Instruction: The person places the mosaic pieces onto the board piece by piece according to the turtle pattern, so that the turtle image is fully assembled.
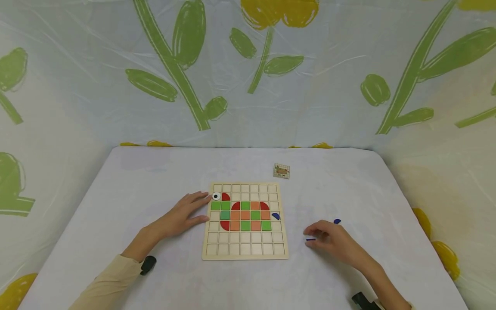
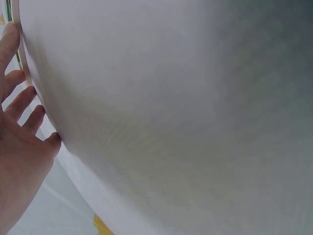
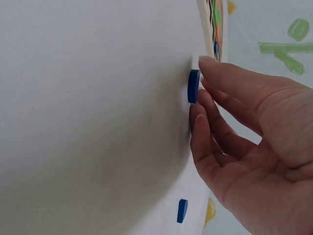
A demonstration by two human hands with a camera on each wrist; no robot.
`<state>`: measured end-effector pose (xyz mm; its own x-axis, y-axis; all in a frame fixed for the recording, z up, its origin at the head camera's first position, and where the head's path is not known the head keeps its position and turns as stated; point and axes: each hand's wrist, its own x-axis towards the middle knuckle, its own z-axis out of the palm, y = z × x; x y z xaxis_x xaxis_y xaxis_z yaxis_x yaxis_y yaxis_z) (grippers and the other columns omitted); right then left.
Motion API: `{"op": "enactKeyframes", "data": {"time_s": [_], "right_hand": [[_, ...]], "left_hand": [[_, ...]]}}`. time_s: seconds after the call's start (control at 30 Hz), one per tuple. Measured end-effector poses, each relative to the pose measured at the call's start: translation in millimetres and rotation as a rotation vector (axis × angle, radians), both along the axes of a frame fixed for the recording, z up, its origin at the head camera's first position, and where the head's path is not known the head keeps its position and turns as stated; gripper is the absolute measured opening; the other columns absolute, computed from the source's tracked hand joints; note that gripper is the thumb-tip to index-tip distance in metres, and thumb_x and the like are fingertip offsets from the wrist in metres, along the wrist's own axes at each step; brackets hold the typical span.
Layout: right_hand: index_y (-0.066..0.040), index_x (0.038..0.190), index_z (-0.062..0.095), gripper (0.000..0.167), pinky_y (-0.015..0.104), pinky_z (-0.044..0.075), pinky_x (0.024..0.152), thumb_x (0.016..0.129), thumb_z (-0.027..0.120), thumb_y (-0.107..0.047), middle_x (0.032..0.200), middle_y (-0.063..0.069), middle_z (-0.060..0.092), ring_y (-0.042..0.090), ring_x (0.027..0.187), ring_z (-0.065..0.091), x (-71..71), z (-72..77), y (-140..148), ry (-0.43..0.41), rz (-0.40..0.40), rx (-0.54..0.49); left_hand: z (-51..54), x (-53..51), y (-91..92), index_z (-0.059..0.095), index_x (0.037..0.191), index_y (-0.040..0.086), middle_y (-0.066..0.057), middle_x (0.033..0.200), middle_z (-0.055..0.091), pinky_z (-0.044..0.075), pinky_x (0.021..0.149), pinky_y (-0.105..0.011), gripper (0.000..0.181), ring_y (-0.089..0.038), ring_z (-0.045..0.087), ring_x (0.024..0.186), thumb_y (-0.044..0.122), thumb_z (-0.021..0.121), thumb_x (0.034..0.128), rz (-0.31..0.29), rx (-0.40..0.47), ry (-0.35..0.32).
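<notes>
My left hand has its fingers extended and touches the left edge of the wooden grid board; the left wrist view shows its fingertips along that edge. To the right of the board, my right hand pinches a blue piece between thumb and fingers, just above the table. Seen edge-on, the piece does not show its full shape. Another blue half-round piece lies beside that hand. Set in the board are green tiles, orange tiles, red quarter-round tiles, a white eye disc and a blue half-round tile.
A small pattern card with a picture on a grid lies behind the board's right corner. The table has a white cover. Behind it and at the sides hang white sheets with a green and yellow plant print.
</notes>
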<state>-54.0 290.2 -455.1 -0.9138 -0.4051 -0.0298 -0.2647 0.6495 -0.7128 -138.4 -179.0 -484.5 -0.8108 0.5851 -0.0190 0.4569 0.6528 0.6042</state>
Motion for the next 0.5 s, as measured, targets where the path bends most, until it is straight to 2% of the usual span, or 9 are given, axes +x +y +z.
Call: {"op": "enactKeyframes", "data": {"time_s": [0.27,0.5], "right_hand": [[-0.013,0.104,0.072,0.015,0.025,0.055,0.075,0.091,0.08,-0.014,0.099,-0.005,0.069,0.007,0.086,0.061,0.0,-1.4,4.4,-0.014,0.058,-0.024],[-0.01,0.103,0.073,0.015,0.024,0.057,0.074,0.09,0.079,-0.008,0.098,-0.003,0.07,0.005,0.085,0.063,-0.9,-3.9,4.2,0.049,0.11,-0.022]], "left_hand": [[1.0,0.4,-0.1,0.045,0.155,0.005,-0.019,0.16,0.039,0.017,0.122,-0.063,0.067,-0.044,0.027,0.151,0.029,0.072,0.0986,0.003,-0.001,-0.005],[2.0,1.2,-0.1,0.045,0.156,0.006,-0.019,0.16,0.039,0.025,0.119,-0.065,0.067,-0.044,0.027,0.15,0.03,0.071,0.0988,0.01,-0.01,-0.007]]}}
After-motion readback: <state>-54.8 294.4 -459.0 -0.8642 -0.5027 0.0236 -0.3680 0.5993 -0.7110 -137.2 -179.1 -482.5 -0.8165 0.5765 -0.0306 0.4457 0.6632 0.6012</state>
